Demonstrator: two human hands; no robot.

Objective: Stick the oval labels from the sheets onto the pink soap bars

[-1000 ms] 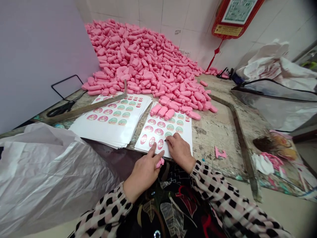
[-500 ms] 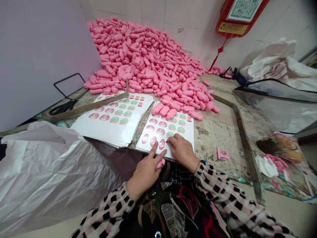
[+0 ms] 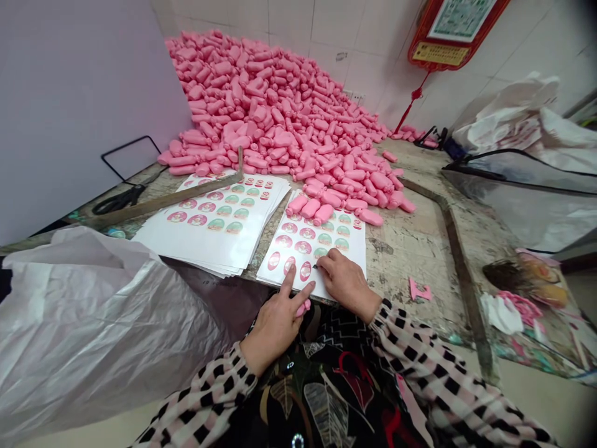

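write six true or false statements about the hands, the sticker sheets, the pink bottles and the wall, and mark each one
1. The left hand holds a pink bottle. True.
2. The right hand is on the left stack of sheets. False: it is on the sticker sheet to the right of that stack, with a small dark object at its fingertips.
3. Every sticker on that sheet is green. False: there are pink ones too.
4. A few loose bottles lie on that sheet's far end. True.
5. The big bottle pile is on the floor. False: it is heaped on the table.
6. A red hanging is on the wall. True.
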